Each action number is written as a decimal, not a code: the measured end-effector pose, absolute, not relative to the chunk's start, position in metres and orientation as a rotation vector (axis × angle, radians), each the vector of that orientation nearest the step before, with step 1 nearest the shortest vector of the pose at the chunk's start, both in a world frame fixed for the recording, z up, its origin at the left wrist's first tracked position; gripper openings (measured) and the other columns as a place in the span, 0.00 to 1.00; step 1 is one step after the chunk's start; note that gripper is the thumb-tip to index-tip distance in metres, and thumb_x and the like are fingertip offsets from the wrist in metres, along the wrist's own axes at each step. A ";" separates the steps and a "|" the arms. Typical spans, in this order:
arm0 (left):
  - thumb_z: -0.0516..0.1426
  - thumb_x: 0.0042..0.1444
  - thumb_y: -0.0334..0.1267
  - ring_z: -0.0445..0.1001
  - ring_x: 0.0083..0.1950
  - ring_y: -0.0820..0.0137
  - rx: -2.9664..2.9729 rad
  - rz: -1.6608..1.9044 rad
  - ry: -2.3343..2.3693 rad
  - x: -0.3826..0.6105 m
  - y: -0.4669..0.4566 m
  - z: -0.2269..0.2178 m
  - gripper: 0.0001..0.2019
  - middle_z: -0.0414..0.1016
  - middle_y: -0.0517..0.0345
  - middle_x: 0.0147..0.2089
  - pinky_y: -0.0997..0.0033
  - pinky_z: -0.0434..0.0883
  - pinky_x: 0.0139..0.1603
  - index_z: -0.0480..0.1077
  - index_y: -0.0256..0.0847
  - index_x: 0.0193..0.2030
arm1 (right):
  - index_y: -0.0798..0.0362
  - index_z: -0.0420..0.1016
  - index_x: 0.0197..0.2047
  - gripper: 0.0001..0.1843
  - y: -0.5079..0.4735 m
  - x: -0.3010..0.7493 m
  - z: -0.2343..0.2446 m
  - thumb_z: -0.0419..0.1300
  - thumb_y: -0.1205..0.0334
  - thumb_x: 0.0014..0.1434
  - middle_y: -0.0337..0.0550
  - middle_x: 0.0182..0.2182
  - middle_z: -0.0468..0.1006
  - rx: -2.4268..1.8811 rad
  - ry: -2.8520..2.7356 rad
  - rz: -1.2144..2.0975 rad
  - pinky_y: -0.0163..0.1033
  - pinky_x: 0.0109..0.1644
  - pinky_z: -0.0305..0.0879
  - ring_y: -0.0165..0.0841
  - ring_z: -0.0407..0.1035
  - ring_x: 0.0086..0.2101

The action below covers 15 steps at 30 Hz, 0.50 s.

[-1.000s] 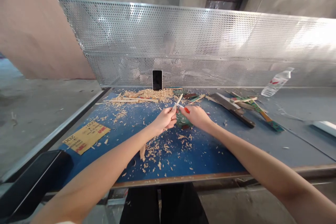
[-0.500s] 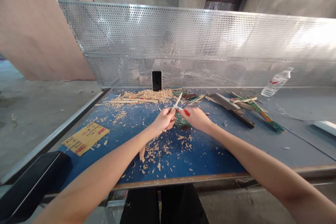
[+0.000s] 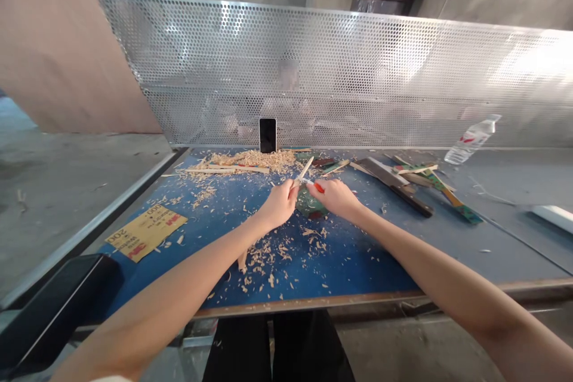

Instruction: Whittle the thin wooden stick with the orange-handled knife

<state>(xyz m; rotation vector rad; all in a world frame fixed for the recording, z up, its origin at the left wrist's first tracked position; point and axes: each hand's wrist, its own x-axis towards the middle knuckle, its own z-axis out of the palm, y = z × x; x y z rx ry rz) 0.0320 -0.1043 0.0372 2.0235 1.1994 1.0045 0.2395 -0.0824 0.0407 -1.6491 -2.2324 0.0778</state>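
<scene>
My left hand is closed around a thin pale wooden stick that points up and away from me. Right beside it, my right hand grips a small knife with a red handle, its blade laid against the stick near my left fingers. Both hands hover over the middle of a blue worktable. Wood shavings lie scattered below them, and a green object sits on the table under my hands.
A phone leans upright against a perforated metal screen, with a pile of shavings before it. A sandpaper sheet lies left. A saw, painted wooden sticks and a water bottle lie right. A black object sits bottom left.
Both hands stay together at the stick with only slight shifts; the knife keeps working against the wood. The view has tilted a little.
</scene>
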 end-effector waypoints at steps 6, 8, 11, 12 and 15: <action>0.46 0.74 0.53 0.46 0.19 0.75 1.461 0.892 0.904 0.042 -0.109 0.038 0.15 0.49 0.70 0.25 0.69 0.49 0.21 0.62 0.45 0.43 | 0.48 0.67 0.27 0.27 -0.083 0.237 0.043 0.48 0.41 0.74 0.44 0.27 0.78 -1.609 -2.199 0.104 0.40 0.33 0.50 0.36 0.68 0.28; 0.48 0.73 0.52 0.50 0.20 0.75 1.594 0.955 0.962 0.040 -0.107 0.037 0.15 0.53 0.68 0.25 0.69 0.51 0.23 0.62 0.44 0.41 | 0.48 0.68 0.28 0.27 -0.085 0.237 0.043 0.49 0.42 0.74 0.45 0.27 0.79 -1.631 -2.181 0.094 0.40 0.33 0.50 0.36 0.69 0.29; 0.53 0.70 0.48 0.59 0.24 0.74 1.901 1.062 1.124 0.036 -0.104 0.035 0.14 0.62 0.62 0.25 0.69 0.53 0.27 0.62 0.43 0.35 | 0.48 0.70 0.28 0.26 -0.086 0.237 0.042 0.50 0.42 0.74 0.45 0.27 0.79 -1.655 -2.183 0.055 0.41 0.33 0.50 0.36 0.70 0.29; 0.54 0.70 0.47 0.60 0.25 0.74 1.924 1.069 1.141 0.036 -0.104 0.035 0.14 0.63 0.61 0.25 0.69 0.53 0.27 0.62 0.43 0.34 | 0.48 0.70 0.28 0.27 -0.085 0.237 0.041 0.50 0.42 0.74 0.46 0.27 0.79 -1.656 -2.186 0.047 0.41 0.33 0.49 0.36 0.70 0.29; 0.51 0.72 0.52 0.52 0.21 0.75 1.670 0.987 1.026 0.038 -0.107 0.039 0.15 0.55 0.67 0.24 0.69 0.51 0.23 0.63 0.44 0.38 | 0.48 0.71 0.29 0.27 -0.084 0.238 0.041 0.50 0.41 0.74 0.46 0.28 0.80 -1.649 -2.183 0.051 0.41 0.32 0.49 0.36 0.70 0.29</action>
